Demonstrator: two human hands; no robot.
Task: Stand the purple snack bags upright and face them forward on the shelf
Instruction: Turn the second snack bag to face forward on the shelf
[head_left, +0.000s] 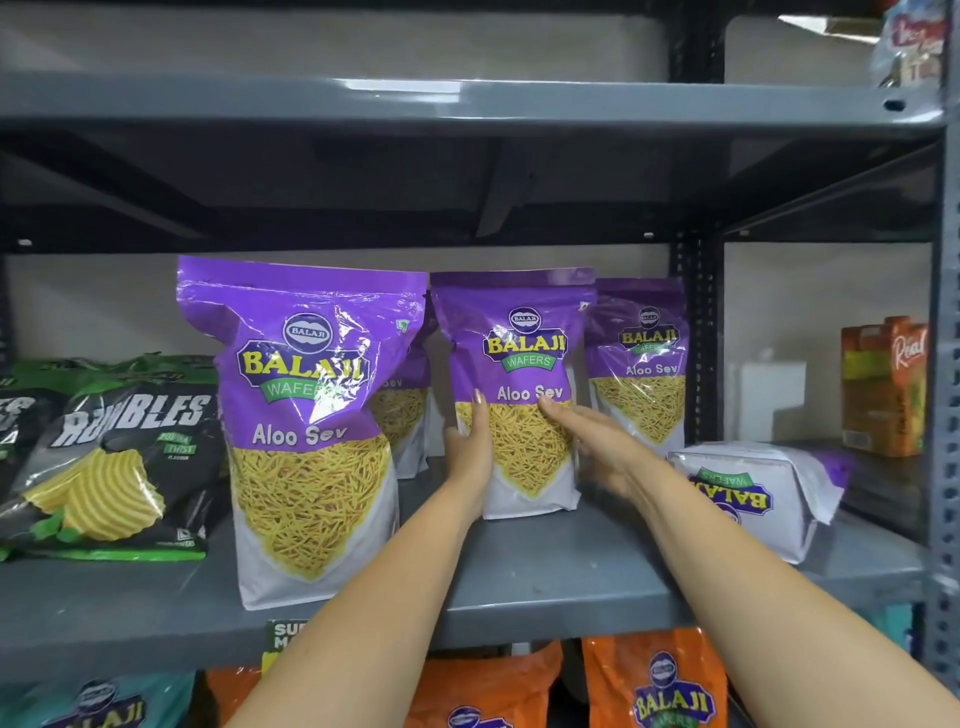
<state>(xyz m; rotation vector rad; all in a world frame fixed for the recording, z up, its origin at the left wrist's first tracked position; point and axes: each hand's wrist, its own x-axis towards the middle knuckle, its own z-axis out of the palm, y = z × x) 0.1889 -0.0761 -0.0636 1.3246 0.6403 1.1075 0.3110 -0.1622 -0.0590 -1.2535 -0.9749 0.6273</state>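
The middle purple bag (519, 332) stands upright on the shelf (545, 566), label forward. My left hand (470, 441) and right hand (587, 436) press its sides, fingers (479, 410) straight. I press evenly to settle its base flat. Another purple bag (763, 488) lies toppled at right.

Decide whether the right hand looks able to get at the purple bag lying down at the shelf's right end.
Probably yes. The right hand touches the middle upright bag, and the lying bag sits close on that hand's right, with nothing standing between them.
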